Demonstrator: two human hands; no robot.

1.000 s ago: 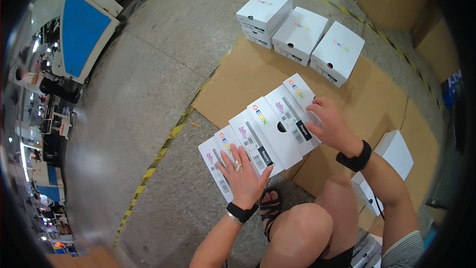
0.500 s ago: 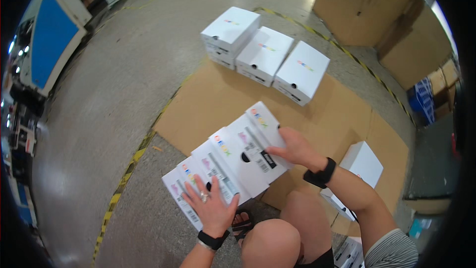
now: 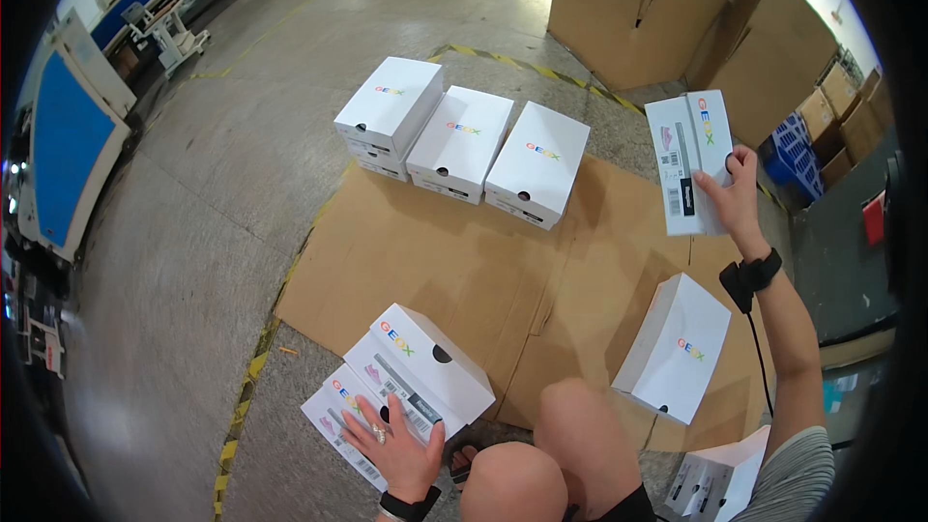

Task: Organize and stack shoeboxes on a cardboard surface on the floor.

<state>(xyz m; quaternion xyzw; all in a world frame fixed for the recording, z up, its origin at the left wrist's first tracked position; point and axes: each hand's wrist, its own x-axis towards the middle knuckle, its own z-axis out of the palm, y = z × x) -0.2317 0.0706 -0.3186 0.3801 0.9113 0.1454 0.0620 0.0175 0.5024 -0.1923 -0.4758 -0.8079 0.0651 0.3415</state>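
My right hand (image 3: pixel 732 195) grips a white shoe box (image 3: pixel 687 159) and holds it up in the air at the right, its label end facing me. Low in the picture, my left hand (image 3: pixel 398 449) rests with spread fingers on the label ends of white shoe boxes (image 3: pixel 411 379) that stand side by side on the floor by my knee (image 3: pixel 585 428). Both wrists wear a black band. A flattened brown cardboard sheet (image 3: pixel 454 271) lies under and beyond these boxes.
Three stacks of white shoe boxes (image 3: pixel 462 145) stand in a row at the cardboard's far edge. Another white box (image 3: pixel 676 346) lies to my right, one more (image 3: pixel 717 483) by my hip. Large brown cartons (image 3: pixel 667 10) stand behind. A yellow-black floor stripe (image 3: pixel 253 372) runs at the left.
My right hand has lifted one white box out of the row by my knee and raised it up to the right. The left hand stays on the remaining boxes. The view has shifted.
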